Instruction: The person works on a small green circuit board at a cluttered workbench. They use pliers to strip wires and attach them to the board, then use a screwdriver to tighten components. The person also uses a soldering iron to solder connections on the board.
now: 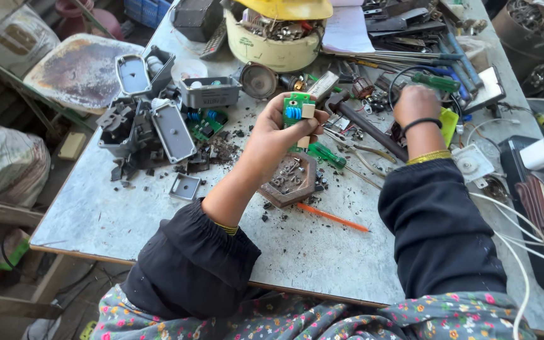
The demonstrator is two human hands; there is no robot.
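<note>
Gripping a green circuit board [298,111] in left-hand fingers [276,101], right hand [415,104] reaching among cluttered tools, its grip hidden

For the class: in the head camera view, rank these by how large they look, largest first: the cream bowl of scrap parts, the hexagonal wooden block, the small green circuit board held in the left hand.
1. Cream bowl
2. Hexagonal wooden block
3. Green circuit board, pinched in the left hand

The bowl lies farther from the camera yet looks largest, so its rank is safe.

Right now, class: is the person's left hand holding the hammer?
No. The left hand holds a small green circuit board; the hammer lies on the table.
</note>
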